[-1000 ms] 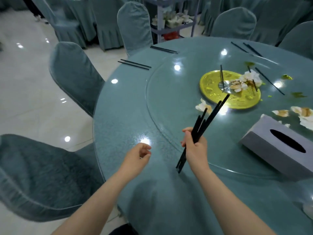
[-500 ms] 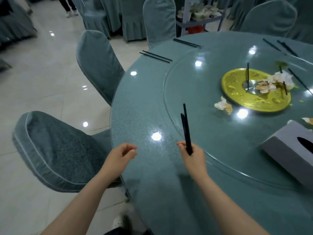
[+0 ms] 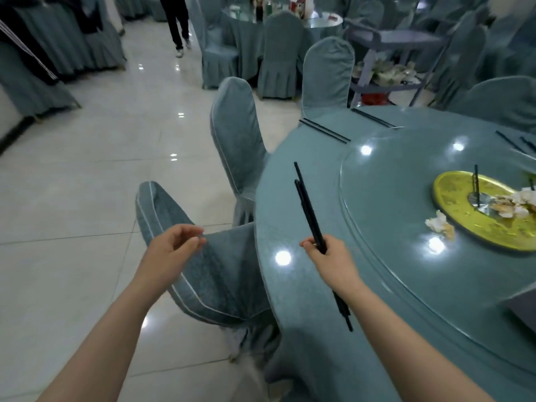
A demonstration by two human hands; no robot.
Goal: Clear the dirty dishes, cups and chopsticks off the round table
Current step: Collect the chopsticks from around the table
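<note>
My right hand grips a bundle of black chopsticks, held nearly upright above the near rim of the round table. My left hand hovers off the table's edge over a chair, fingers loosely curled, holding nothing. One pair of black chopsticks lies at the far rim, and another pair lies beyond it. More chopsticks lie at the right edge. On the glass turntable sits a yellow plate with used napkins; a single chopstick sticks up from it.
Two teal-covered chairs stand against the table's left side. A crumpled napkin lies beside the plate. A grey cart with dishes stands behind the table. A person walks on the tiled floor far back.
The view has swung left along the table's rim. My right hand turned the chopstick bundle from a rightward slant to nearly upright. My left hand moved out past the table's edge over the chair.
</note>
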